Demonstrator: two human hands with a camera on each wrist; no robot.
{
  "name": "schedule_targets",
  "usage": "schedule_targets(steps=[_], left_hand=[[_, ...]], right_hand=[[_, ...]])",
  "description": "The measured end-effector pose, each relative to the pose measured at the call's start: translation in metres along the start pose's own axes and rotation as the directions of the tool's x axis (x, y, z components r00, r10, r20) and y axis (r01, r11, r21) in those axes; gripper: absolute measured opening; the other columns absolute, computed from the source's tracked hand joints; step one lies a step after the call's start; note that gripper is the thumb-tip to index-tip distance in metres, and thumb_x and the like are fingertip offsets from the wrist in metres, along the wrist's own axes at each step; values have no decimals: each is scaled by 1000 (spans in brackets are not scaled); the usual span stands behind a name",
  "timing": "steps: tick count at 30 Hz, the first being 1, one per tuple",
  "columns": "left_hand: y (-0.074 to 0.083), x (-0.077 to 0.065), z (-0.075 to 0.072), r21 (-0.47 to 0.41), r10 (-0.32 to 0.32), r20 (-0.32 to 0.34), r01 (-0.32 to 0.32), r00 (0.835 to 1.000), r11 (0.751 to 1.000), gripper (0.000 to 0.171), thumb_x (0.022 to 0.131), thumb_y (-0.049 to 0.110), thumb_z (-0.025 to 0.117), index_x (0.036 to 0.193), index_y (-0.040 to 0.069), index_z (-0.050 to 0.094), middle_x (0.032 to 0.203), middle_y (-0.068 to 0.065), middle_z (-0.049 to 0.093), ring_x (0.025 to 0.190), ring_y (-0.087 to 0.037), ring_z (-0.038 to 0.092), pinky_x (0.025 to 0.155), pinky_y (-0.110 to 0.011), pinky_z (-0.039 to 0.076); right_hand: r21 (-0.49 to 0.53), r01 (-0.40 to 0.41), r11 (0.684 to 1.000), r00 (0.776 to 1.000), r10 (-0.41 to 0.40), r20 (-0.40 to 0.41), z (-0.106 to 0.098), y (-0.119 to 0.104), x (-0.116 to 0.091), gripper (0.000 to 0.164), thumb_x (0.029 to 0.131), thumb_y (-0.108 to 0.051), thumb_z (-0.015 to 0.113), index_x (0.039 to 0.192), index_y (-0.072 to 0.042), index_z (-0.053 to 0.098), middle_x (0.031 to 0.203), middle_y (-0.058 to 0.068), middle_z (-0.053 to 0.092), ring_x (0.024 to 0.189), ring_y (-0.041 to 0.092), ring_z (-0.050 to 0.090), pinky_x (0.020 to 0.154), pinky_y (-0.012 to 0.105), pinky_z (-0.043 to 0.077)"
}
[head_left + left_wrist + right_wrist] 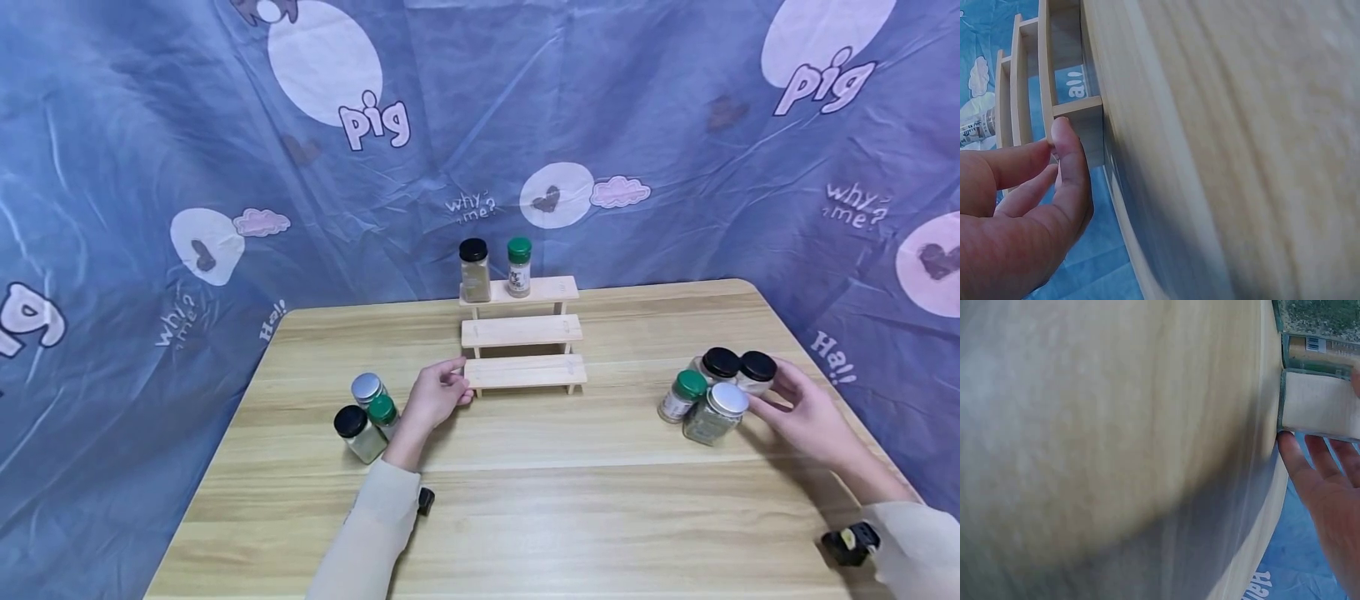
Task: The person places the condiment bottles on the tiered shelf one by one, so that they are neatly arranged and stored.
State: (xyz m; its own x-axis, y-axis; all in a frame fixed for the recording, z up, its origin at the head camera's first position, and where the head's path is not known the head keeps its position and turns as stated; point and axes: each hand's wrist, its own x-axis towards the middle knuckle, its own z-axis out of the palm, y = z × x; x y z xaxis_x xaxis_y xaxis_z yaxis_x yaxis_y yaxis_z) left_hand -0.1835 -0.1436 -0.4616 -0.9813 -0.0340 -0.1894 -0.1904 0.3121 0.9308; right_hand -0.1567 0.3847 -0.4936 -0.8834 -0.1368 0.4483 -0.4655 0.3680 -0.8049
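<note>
My left hand [437, 398] pinches the left end of the lowest step of a three-step wooden rack [525, 372]; the left wrist view shows thumb and fingertips at that step's edge. On the top step stand a black-capped spice jar [476, 272] and a green-capped spice jar [519, 268]. At the right, my right hand [813, 417] holds a black-capped spice jar [756, 372] of white powder [1319, 403] between thumb and fingers. Tight against it stand another black-capped jar [720, 364], a silver-capped jar [716, 414] and a green-capped jar [681, 397].
Left of the rack, beside my left forearm, a silver-capped jar [367, 389], a black-capped jar [360, 435] and a green-capped jar [383, 412] stand together. A blue printed cloth [420, 200] hangs behind and beside the wooden table [570, 517].
</note>
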Motion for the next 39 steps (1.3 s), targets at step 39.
schedule_targets(steps=[39], left_hand=[[4, 1, 1, 43, 11, -7, -10, 1000, 999, 47, 100, -5, 62, 147, 1, 59, 102, -17, 69, 82, -24, 76, 81, -31, 71]], right_hand=[[-235, -150, 960, 980, 113, -163, 43, -111, 130, 61, 91, -11, 83, 145, -3, 56, 103, -37, 56, 97, -21, 56, 76, -7, 50]])
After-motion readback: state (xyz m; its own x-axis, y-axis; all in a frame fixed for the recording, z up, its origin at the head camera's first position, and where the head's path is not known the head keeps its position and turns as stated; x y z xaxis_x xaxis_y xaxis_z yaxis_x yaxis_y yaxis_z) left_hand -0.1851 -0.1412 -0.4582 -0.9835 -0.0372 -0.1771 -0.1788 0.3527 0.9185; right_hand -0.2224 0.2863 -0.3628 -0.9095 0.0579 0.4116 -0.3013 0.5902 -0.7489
